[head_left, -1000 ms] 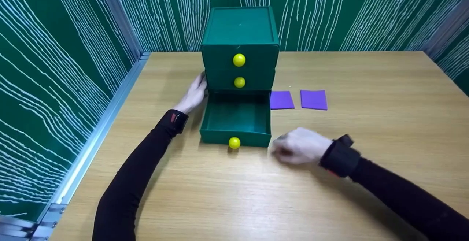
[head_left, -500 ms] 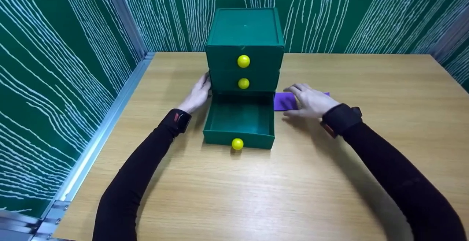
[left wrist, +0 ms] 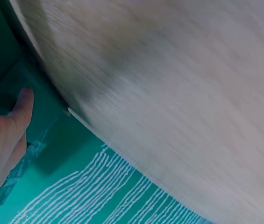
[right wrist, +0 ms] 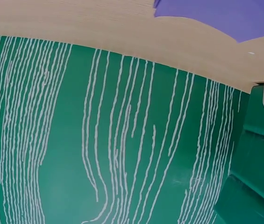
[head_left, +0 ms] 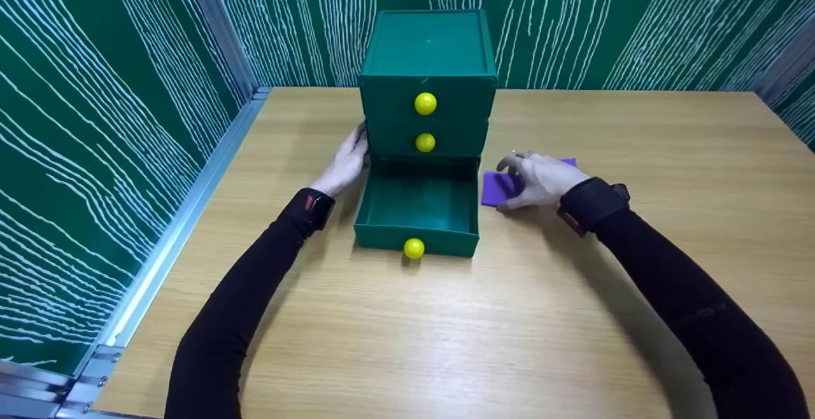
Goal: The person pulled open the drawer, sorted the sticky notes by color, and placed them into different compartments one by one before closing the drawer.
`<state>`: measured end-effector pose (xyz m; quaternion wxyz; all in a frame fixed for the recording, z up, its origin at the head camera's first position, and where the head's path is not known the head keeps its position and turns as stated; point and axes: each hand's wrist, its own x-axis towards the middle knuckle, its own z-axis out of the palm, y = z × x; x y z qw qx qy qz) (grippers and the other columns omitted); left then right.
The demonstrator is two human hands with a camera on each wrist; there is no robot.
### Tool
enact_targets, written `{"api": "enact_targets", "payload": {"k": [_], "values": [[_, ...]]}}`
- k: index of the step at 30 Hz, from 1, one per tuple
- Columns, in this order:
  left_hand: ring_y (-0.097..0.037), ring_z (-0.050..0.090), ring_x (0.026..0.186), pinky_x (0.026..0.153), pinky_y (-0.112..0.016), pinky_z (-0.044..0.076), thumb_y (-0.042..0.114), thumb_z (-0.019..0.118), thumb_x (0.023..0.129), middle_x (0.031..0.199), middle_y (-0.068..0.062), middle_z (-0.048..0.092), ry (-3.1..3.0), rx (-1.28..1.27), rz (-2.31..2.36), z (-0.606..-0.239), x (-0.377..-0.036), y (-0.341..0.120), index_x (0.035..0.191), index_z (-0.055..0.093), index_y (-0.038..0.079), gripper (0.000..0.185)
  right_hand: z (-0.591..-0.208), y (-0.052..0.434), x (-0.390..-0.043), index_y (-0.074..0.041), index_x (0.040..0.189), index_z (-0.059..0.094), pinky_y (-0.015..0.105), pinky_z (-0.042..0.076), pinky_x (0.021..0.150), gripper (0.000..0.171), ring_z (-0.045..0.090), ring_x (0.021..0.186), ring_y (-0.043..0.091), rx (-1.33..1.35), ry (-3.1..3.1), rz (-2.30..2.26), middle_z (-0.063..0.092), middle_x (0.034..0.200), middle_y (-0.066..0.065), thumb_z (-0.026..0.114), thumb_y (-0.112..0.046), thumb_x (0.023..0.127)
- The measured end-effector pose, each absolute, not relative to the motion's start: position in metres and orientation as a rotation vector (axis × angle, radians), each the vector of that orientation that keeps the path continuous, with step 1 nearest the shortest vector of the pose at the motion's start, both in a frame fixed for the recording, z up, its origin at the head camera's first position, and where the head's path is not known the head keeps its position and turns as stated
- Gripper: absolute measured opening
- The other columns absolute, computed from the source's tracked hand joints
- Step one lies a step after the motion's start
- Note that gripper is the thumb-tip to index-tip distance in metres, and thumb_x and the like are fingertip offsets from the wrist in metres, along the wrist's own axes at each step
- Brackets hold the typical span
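A green drawer unit [head_left: 428, 43] with yellow ball knobs stands on the table, its bottom drawer [head_left: 420, 199] pulled out and bare inside. My left hand [head_left: 344, 164] rests along the unit's left side; in the left wrist view its index finger [left wrist: 25, 105] lies extended against the green wall. To the right of the drawer, my right hand [head_left: 538, 180] grips a flat purple square [head_left: 493, 190], thumb at the near edge and fingers curved over toward the far edge. A second purple square [head_left: 568, 162] shows only a corner behind this hand.
The wooden table [head_left: 446, 323] extends in front and to the right. Green walls with white wavy lines [head_left: 560, 30] close off the back and the left, with a metal rail [head_left: 184, 228] along the left edge.
My right hand has moved from beside the drawer's front back to the purple squares, and the left square has slid slightly toward me. My left hand stays against the unit.
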<state>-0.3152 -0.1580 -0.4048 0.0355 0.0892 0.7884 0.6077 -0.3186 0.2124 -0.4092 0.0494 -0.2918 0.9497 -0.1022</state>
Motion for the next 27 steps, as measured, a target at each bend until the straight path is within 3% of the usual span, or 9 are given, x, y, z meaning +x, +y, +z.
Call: {"api": "enact_targets", "payload": {"k": [10,18,23,27], "values": [[-0.031,0.029,0.151,0.120,-0.046,0.036,0.022,0.022,0.110,0.167,-0.015,0.019,2.408,0.254,1.858,-0.405,-0.317,-0.156,0.161,0.011,0.008,0.054,-0.401,0.223,-0.304,-0.004,0.117,0.057,0.042,0.055,0.076,0.074,0.062,0.087,0.026,-0.984,2.940,-0.370,0.067,0.103,0.013,0.091,-0.041,0.062],[-0.030,0.023,0.153,0.124,-0.044,0.030,0.021,0.022,0.110,0.168,-0.015,0.016,2.439,0.271,1.845,-0.404,-0.317,-0.157,0.161,0.010,0.006,0.054,-0.363,0.222,-0.293,-0.007,0.099,0.062,0.036,0.052,0.068,0.054,0.058,0.085,0.027,-1.035,2.981,-0.435,0.066,0.097,0.014,0.092,-0.030,0.062],[-0.029,0.026,0.152,0.121,-0.044,0.034,0.026,0.022,0.111,0.167,-0.014,0.019,2.435,0.264,1.829,-0.405,-0.316,-0.158,0.161,0.011,0.008,0.055,-0.337,0.211,-0.281,-0.010,0.087,0.063,0.032,0.051,0.067,0.046,0.057,0.084,0.022,-1.171,2.959,-0.491,0.063,0.089,0.008,0.092,-0.036,0.064],[-0.027,0.023,0.153,0.124,-0.039,0.028,0.026,0.023,0.111,0.167,-0.014,0.019,2.482,0.275,1.781,-0.405,-0.317,-0.158,0.161,0.012,0.008,0.055,-0.322,0.192,-0.268,-0.013,0.082,0.061,0.027,0.049,0.065,0.044,0.055,0.082,0.016,-1.336,2.888,-0.541,0.062,0.088,0.003,0.091,-0.040,0.066]]}}
